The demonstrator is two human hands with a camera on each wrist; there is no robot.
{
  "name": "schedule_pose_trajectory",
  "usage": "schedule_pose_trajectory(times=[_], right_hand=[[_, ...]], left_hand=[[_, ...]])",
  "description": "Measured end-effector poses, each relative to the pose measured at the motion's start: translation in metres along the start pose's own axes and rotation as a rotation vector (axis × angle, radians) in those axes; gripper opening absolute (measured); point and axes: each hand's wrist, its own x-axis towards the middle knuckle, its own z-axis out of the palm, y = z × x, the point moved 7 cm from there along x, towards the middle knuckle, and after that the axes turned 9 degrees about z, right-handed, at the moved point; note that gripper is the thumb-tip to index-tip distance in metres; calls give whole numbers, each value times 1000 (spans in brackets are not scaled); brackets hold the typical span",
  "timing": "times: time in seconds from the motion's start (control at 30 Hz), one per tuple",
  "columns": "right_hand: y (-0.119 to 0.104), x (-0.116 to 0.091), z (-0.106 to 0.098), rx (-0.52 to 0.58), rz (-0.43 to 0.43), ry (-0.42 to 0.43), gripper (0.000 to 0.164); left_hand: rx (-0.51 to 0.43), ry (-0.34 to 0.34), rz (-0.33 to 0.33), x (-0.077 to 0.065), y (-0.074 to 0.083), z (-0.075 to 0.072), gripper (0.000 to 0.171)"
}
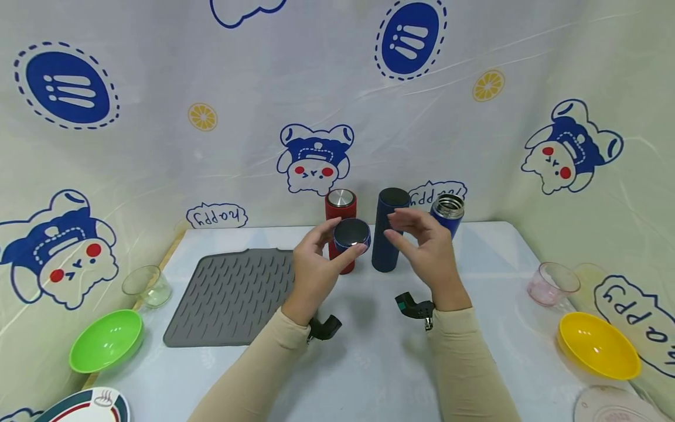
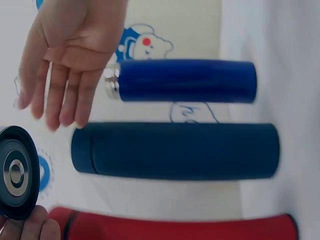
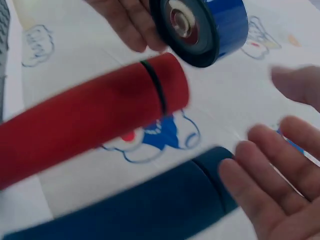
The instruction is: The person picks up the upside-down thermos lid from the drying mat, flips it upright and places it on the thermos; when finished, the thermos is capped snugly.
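My left hand [image 1: 316, 269] pinches a blue cup-shaped thermos lid [image 1: 351, 233] between thumb and fingers, in the air in front of a red thermos [image 1: 341, 202]. The lid's dark underside with a round metal centre [image 3: 182, 22] shows in the right wrist view. Empty, with fingers loosely bent, my right hand [image 1: 429, 252] is raised in front of a dark teal-blue thermos [image 1: 385, 249] and a bright blue one [image 2: 187, 81]. That bright blue thermos stands uncapped, its steel mouth [image 1: 450, 204] bare. The red and dark thermoses have their lids on.
A grey ridged drying mat [image 1: 237, 299] lies at left. Beyond it are a clear glass [image 1: 147, 286], a green bowl [image 1: 107, 341] and a striped plate [image 1: 87, 408]. On the right edge stand a pink glass [image 1: 551, 285], a yellow bowl [image 1: 598, 346] and a pale plate [image 1: 614, 405].
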Motion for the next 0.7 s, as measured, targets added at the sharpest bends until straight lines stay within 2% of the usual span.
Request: schedule_pose_trajectory(times=[0.1, 0.23, 0.3, 0.4, 0.5, 0.63, 0.7], right_hand=[[0, 0, -23, -13, -15, 149, 34], [7, -3, -49, -85, -4, 351, 31], [12, -6, -61, -120, 10, 445, 33], [23, -9, -75, -167, 33, 540, 40], [43, -11, -87, -217, 80, 605, 49], [74, -15, -100, -293, 155, 645, 61], [89, -16, -102, -304, 206, 637, 66]], left_hand=[[-60, -11, 85, 12, 22, 11, 59], [-113, -21, 206, 28, 57, 23, 57], [-128, -29, 246, 35, 67, 30, 59], [-131, -56, 267, 43, 67, 48, 63], [-149, -98, 267, 53, 61, 67, 65], [-184, -136, 249, 69, 61, 86, 65], [-189, -154, 221, 76, 61, 95, 66]])
